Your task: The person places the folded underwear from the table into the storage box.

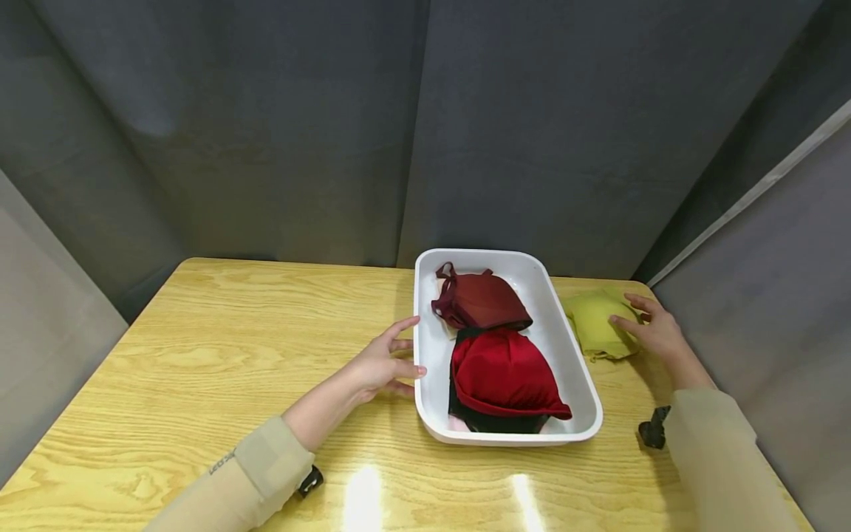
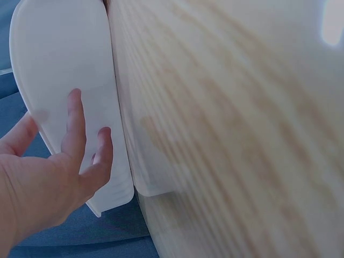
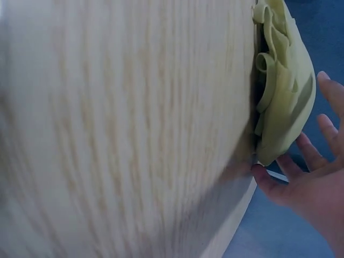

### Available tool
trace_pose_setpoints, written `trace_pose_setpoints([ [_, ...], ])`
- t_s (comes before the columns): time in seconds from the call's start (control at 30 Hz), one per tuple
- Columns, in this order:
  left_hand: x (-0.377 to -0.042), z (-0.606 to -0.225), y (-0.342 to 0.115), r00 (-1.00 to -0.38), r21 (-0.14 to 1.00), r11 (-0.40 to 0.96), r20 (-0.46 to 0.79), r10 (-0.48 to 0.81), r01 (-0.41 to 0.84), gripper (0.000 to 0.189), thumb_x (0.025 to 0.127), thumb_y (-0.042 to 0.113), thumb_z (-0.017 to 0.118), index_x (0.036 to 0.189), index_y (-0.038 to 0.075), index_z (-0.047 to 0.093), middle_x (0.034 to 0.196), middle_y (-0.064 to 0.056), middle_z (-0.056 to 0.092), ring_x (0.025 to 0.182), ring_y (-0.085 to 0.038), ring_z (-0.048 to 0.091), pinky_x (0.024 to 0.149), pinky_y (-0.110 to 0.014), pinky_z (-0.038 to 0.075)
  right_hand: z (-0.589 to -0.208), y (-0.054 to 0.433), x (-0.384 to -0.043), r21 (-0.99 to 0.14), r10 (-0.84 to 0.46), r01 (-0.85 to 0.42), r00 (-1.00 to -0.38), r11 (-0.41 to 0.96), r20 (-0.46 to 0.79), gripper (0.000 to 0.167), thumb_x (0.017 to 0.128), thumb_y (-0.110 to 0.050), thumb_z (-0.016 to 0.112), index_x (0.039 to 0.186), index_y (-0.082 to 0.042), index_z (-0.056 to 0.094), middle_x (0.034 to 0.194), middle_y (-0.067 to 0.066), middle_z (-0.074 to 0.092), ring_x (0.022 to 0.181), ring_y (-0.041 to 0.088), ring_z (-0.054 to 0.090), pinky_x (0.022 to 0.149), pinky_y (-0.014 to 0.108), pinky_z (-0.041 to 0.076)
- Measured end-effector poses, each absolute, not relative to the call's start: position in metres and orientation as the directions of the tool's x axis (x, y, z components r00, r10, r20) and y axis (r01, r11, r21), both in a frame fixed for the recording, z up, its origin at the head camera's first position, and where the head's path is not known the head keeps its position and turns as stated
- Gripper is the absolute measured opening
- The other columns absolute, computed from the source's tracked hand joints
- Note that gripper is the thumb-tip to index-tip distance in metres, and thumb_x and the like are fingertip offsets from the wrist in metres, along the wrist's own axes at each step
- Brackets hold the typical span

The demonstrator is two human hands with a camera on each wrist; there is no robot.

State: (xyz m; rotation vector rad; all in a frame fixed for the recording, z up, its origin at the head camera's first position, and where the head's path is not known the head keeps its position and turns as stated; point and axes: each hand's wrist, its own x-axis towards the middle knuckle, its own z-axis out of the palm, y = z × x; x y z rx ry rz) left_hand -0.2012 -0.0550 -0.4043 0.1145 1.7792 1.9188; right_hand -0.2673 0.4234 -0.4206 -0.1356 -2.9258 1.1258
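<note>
A white plastic tub point(image 1: 564, 318) stands on the wooden table, holding a maroon folded bra point(image 1: 488, 299) at the back and a bright red one point(image 1: 505, 373) in front. My left hand point(image 1: 379, 366) is at the tub's left side, fingers spread along the outer wall point(image 2: 59, 54) and the thumb tip over the rim. On the right, my right hand point(image 1: 654, 329) is at a yellow-green folded bra point(image 1: 598, 321), thumb above it and fingers spread at its right edge. From the right wrist, its layered straps point(image 3: 269, 75) show, with fingertips close to or touching its near end.
Black and pale pink fabric point(image 1: 492, 423) lies under the red bra. Grey curtains point(image 1: 299, 133) hang behind the table's back edge, and a grey panel point(image 1: 784, 295) rises close along the right side. Wood-grain table surface point(image 1: 233, 347) extends left of the tub.
</note>
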Motion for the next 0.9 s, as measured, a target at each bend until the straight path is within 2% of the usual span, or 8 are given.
trace_pose_setpoints([
  [0.2, -0.201, -0.405, -0.055, -0.866, 0.952, 0.004, -0.279, 0.415, -0.305, 0.085, 0.081, -0.011, 0.064, 0.147, 0.031, 0.029, 0.142, -0.023, 0.035, 0.089, -0.025, 0.062, 0.066, -0.044, 0.057, -0.429, 0.430, -0.273, -0.670, 0.083, 0.088, -0.996, 0.737, -0.040, 0.082, 0.091, -0.044, 0.058, 0.149, 0.000, 0.020, 0.149, 0.032, 0.019, 0.130, 0.055, 0.023, 0.103, 0.063, 0.027],
  [0.43, -0.201, -0.405, -0.055, -0.865, 0.952, 0.004, -0.280, 0.416, -0.306, 0.085, 0.081, -0.011, 0.064, 0.147, 0.030, 0.029, 0.142, -0.023, 0.035, 0.091, -0.025, 0.062, 0.066, -0.045, 0.057, -0.432, 0.434, -0.276, -0.666, 0.070, 0.128, -0.991, 0.735, -0.113, 0.093, 0.088, -0.048, 0.061, 0.150, 0.000, 0.010, 0.146, 0.040, 0.013, 0.131, 0.056, 0.018, 0.102, 0.066, 0.025],
  [0.7, -0.202, -0.406, -0.056, -0.865, 0.953, 0.009, -0.278, 0.418, -0.302, 0.084, 0.082, -0.010, 0.064, 0.146, 0.030, 0.029, 0.141, -0.024, 0.035, 0.088, -0.025, 0.062, 0.066, -0.045, 0.057, -0.434, 0.433, -0.277, -0.684, 0.053, 0.154, -0.985, 0.713, -0.166, 0.097, 0.089, -0.044, 0.061, 0.149, 0.003, 0.001, 0.140, 0.045, 0.017, 0.127, 0.054, 0.027, 0.102, 0.063, 0.029],
  [0.9, -0.202, -0.405, -0.055, -0.863, 0.952, 0.009, -0.281, 0.420, -0.305, 0.085, 0.081, -0.010, 0.064, 0.146, 0.031, 0.029, 0.142, -0.023, 0.035, 0.088, -0.025, 0.062, 0.067, -0.045, 0.057, -0.432, 0.431, -0.275, -0.685, 0.047, 0.161, -0.982, 0.711, -0.181, 0.100, 0.088, -0.042, 0.064, 0.148, 0.005, 0.000, 0.141, 0.045, 0.014, 0.129, 0.055, 0.023, 0.104, 0.063, 0.026],
])
